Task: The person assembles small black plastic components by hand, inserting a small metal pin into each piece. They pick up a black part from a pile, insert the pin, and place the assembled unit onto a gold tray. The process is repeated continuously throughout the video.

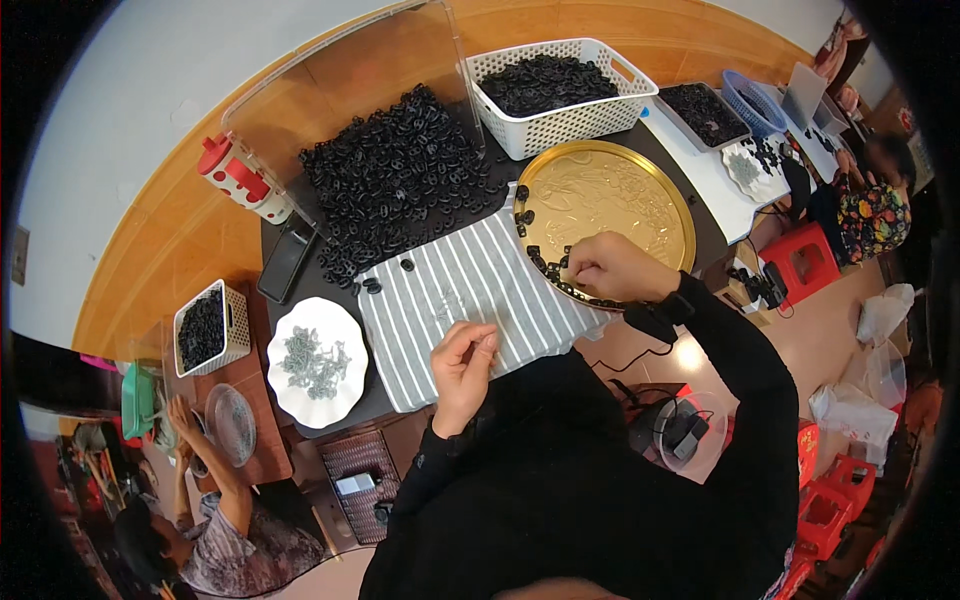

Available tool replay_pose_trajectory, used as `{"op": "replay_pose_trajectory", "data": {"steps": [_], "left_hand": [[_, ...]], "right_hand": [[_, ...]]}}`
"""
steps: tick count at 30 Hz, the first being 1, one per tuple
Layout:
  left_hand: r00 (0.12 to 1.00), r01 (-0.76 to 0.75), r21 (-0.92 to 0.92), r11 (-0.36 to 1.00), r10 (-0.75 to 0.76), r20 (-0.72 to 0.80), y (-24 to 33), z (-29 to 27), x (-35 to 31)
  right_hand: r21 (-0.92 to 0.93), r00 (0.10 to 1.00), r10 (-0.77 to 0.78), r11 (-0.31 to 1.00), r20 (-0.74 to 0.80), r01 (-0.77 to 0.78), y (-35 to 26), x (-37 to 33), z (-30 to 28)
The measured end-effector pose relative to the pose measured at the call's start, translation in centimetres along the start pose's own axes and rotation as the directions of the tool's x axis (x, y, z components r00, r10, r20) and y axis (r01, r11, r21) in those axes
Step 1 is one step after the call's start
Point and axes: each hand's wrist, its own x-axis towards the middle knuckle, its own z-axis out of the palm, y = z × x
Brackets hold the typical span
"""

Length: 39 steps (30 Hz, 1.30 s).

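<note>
My right hand is closed over the near left rim of a round gold tray. Its fingertips touch or hover among small black plastic pieces lined along that rim; what they hold, if anything, is hidden. Above the near part of a grey-and-white striped cloth, my left hand has thumb and fingers pinched together, and I cannot make out anything between them. A few tiny clear-grey pieces lie on the cloth beyond it. One black ring-like piece rests near the cloth's far edge.
A large heap of black pieces lies behind the cloth, before a clear plastic panel. A white basket, a scalloped white plate of grey bits, a dark phone-like tray and a spotted red-and-white cup surround it. Other people sit left and right.
</note>
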Motion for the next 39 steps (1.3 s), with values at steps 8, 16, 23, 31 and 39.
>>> {"op": "replay_pose_trajectory", "data": {"steps": [8, 16, 23, 31, 39], "left_hand": [[1.0, -0.002, -0.031, 1.0, 0.002, -0.019, -0.5, 0.0, -0.1], [1.0, 0.004, -0.002, 1.0, -0.004, -0.02, 0.2, -0.3, -1.2], [1.0, -0.006, 0.0, 1.0, 0.006, -0.015, 0.4, -0.1, -1.2], [1.0, -0.019, 0.032, 0.999, 0.019, -0.009, 0.2, -0.1, -1.0], [0.998, 0.057, -0.242, 0.969, -0.063, -0.017, 1.7, 1.3, -1.4]], "right_hand": [[-0.366, 0.996, -0.043, 0.931, -0.074, 0.013, -1.2, 1.7, 0.5], [-0.34, 0.999, -0.017, 0.94, 0.045, 0.031, -0.5, 3.2, 1.2], [-0.385, 0.995, -0.05, 0.92, 0.081, 0.078, -0.1, 3.6, 1.6], [-0.366, 0.991, -0.13, 0.921, 0.023, 0.13, -0.1, 3.6, 1.5], [0.44, 0.992, 0.093, 0.897, -0.089, -0.045, -7.7, -1.3, 3.2]]}}
